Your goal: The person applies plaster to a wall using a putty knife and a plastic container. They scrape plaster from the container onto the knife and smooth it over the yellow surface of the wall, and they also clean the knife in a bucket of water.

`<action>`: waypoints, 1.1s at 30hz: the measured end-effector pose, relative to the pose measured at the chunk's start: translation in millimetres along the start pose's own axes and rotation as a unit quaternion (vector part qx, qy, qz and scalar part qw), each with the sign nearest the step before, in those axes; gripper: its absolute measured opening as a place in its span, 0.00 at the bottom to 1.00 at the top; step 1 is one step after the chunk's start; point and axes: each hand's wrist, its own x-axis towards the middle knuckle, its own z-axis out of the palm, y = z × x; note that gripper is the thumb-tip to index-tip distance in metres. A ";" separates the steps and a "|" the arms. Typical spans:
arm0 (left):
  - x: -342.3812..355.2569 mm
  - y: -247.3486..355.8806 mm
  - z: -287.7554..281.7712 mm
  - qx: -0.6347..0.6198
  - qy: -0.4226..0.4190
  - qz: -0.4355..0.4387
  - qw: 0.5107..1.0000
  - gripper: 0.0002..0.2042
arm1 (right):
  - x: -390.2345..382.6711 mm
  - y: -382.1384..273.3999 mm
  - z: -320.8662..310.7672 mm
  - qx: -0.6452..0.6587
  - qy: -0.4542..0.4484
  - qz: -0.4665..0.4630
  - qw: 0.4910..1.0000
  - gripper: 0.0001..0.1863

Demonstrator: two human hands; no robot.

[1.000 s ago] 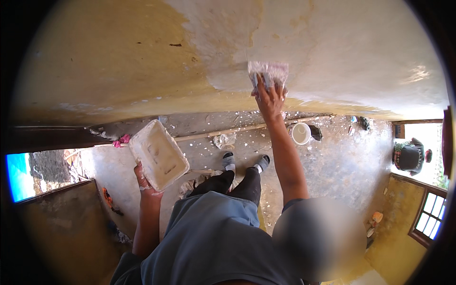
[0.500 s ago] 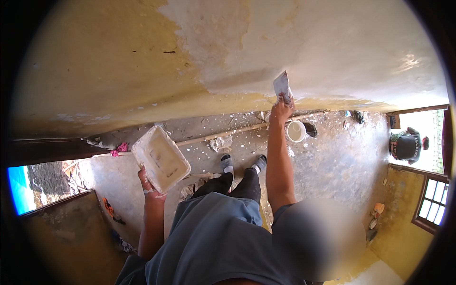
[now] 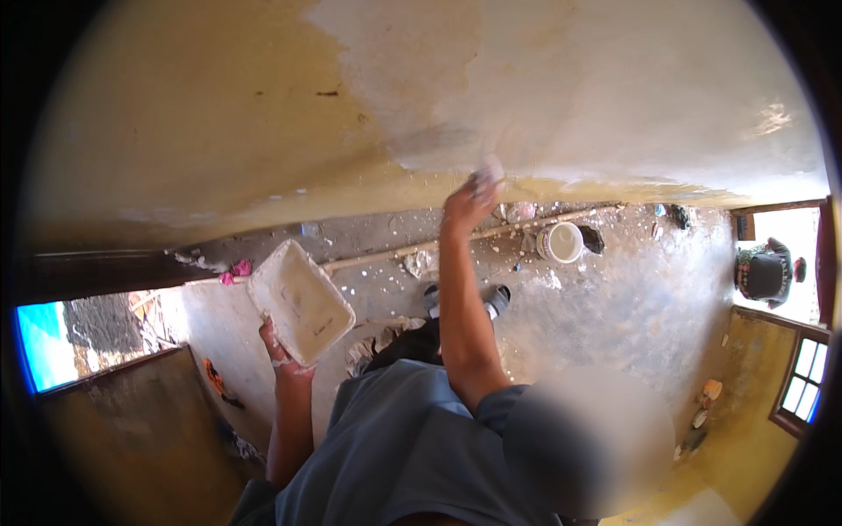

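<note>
My left hand (image 3: 278, 349) grips the near edge of a flat, rectangular, putty-smeared white tray (image 3: 300, 300), held tilted at chest height. My right hand (image 3: 466, 200) is stretched out to the wall (image 3: 263, 105) and holds a putty knife (image 3: 488, 169), whose blurred blade lies against the wall low down, at the lower edge of a pale, freshly filled patch (image 3: 561, 79). To the left of the patch the wall is bare yellow.
A white bucket (image 3: 560, 241) stands on the spattered concrete floor (image 3: 631, 307) by the wall, with a long stick (image 3: 412, 250) lying along the wall's foot. A person (image 3: 767, 272) is in the doorway at right. A window (image 3: 803, 381) is lower right, an opening (image 3: 53, 346) at left.
My right hand has drawn the putty knife down and left across the wall, from high on the filled patch to its lower edge. The tray has stayed nearly where it was.
</note>
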 end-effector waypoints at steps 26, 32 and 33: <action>2.5 1.8 0.0 -0.013 -0.061 -0.029 0.998 0.32 | 79.0 -7.6 -21.5 0.214 0.077 0.066 0.972 0.16; 6.2 0.8 3.5 -0.005 -0.042 -0.042 0.998 0.34 | -15.7 11.8 32.7 -0.116 -0.041 -0.313 0.942 0.16; 4.5 1.1 0.0 -0.002 -0.048 -0.033 0.998 0.34 | -39.5 10.7 22.5 -0.078 -0.188 -0.288 0.936 0.20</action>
